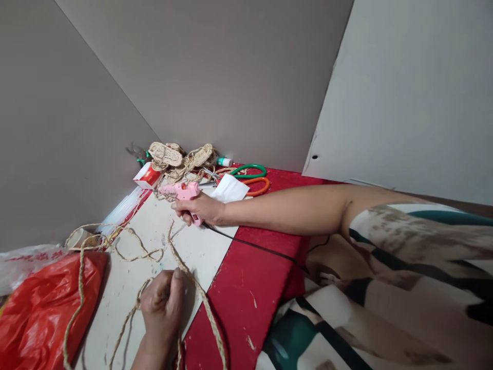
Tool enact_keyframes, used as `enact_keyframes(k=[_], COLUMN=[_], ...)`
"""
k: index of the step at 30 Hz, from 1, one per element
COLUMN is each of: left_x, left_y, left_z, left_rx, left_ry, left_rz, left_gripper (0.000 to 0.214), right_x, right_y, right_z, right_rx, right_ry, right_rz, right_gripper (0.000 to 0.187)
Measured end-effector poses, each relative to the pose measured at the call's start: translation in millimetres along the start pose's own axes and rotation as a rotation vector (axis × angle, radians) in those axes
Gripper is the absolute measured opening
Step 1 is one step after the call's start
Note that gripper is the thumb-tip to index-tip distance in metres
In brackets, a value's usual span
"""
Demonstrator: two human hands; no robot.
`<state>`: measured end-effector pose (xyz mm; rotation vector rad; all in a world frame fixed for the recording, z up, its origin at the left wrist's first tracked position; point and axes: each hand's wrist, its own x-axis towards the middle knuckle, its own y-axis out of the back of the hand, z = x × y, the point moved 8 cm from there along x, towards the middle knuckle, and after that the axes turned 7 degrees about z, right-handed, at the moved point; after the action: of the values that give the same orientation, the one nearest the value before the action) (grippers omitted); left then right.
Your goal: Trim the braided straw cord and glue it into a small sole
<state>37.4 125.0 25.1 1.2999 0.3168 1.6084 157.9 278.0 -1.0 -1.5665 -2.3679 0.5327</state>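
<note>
Left hand (159,300) over desk (210,252) — grip curled, cannot tell if around braided cord (204,298). Pink glue gun (188,190) near cord bundles (165,154); right hand (207,208) wrapped round its handle (196,219) — front turned left, likely keeping heat off skin.

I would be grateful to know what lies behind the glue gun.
Behind the glue gun, in the right hand, rope bundles lie beside a red-and-white box. What the glue gun and right hand directly cover cannot be seen.
</note>
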Motion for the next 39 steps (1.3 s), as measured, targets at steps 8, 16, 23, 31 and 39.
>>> enact_keyframes(k=[8, 16, 23, 31, 39], left_x=[4.5, -7.9, 7.7, 39.4, 3.3], left_y=[-16.1, -2.8, 52.3, -59.5, -61.3], left_z=[12.5, -36.9, -76.9, -51.5, -32.5], left_rx=[0.003, 0.235, 0.446, 0.305, 0.250], left_ry=[-0.149, -0.092, 0.019, -0.048, -0.050], left_rz=[-0.152, -0.317, -0.222, -0.408, -0.571], left_gripper=[0.011, 0.019, 0.017, 0.064, 0.069], right_x=[-9.5, -11.0, -15.4, -14.1, -23.3], right_y=[-2.7, -2.1, -5.7, -11.8, -10.9], right_z=[-0.5, -3.7, -7.5, -4.1, -15.1], right_rx=[-0.350, -0.436, -0.463, -0.519, -0.536], right_ry=[0.036, 0.064, 0.059, 0.154, 0.108], right_rz=[-0.035, -0.028, -0.046, -0.125, -0.100], right_gripper=[0.028, 0.030, 0.030, 0.031, 0.026])
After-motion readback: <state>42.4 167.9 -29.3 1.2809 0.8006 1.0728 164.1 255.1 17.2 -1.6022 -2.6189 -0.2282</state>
